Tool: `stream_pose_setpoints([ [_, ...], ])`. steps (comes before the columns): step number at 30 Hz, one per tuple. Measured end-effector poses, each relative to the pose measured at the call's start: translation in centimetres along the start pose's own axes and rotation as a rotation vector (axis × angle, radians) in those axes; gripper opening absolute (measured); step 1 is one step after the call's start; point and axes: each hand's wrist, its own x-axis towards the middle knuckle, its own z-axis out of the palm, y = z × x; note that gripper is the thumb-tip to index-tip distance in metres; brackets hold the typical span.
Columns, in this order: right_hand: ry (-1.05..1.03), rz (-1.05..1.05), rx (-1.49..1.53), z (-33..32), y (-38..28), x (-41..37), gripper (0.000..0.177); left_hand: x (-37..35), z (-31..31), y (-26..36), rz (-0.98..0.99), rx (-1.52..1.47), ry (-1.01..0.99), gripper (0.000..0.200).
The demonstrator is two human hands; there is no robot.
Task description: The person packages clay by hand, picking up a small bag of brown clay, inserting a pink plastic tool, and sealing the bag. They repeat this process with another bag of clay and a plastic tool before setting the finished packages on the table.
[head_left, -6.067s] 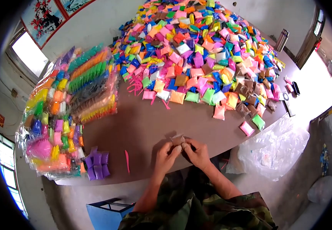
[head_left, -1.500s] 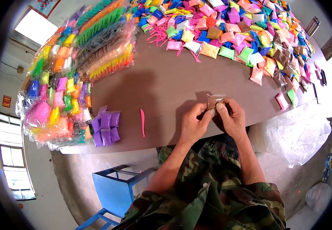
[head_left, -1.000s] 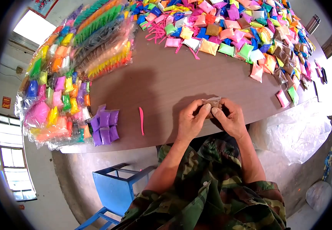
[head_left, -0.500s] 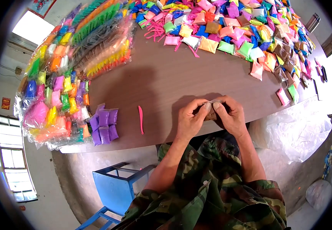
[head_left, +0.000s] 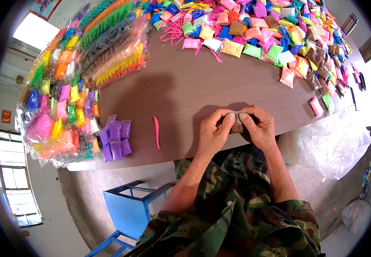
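Note:
Both my hands pinch a small brown packet (head_left: 236,127) just over the table's near edge. My left hand (head_left: 213,130) grips its left side, thumb and forefinger at the top edge. On the opposite side my right hand (head_left: 259,128) holds it the same way, so the two thumbs almost meet. Fingers cover most of the packet. To the left, a pink plastic knife-shaped tool (head_left: 157,133) lies flat on the table. Beyond it sits a cluster of purple packets (head_left: 116,139).
A large heap of coloured packets (head_left: 254,30) covers the table's far side, with pink sticks (head_left: 174,30) among them. Clear bags of coloured packets (head_left: 65,103) line the left. A clear plastic bag (head_left: 331,145) hangs by the right edge; a blue chair (head_left: 127,210) stands below left.
My hands stay almost in place, with slight finger movement at the packet's top edge. More of the brown packet shows between the thumbs now.

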Motion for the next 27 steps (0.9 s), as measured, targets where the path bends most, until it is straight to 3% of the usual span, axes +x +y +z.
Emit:
stream_pose_setpoints([
  [9, -0.002, 0.024, -0.023, 0.1, 0.0, 0.0, 0.012, 0.1, 0.0, -0.1, 0.061, 0.04, 0.051, 0.021],
  [13, 0.003, 0.036, 0.037, 0.1, -0.2, -0.2, 0.014, 0.0, 0.1, 0.0, -0.015, 0.003, 0.03, 0.02],
  [15, 0.093, 0.139, 0.024, 0.0, -0.7, -0.3, 0.016, 0.0, 0.4, 0.4, -0.071, -0.022, 0.039, 0.019],
  [19, 0.186, 0.088, -0.058, -0.1, 0.2, -0.2, 0.019, 0.2, 0.2, 1.2, 0.094, 0.189, -0.133, 0.021],
  [24, 0.136, 0.041, 0.018, -0.1, 0.6, 0.1, 0.02, 0.3, 0.3, 0.1, 0.128, 0.16, -0.047, 0.02],
  [27, 0.039, 0.0, -0.133, -0.1, 0.5, 0.3, 0.023, 0.4, 0.3, -0.4, 0.207, 0.228, 0.033, 0.02],
])
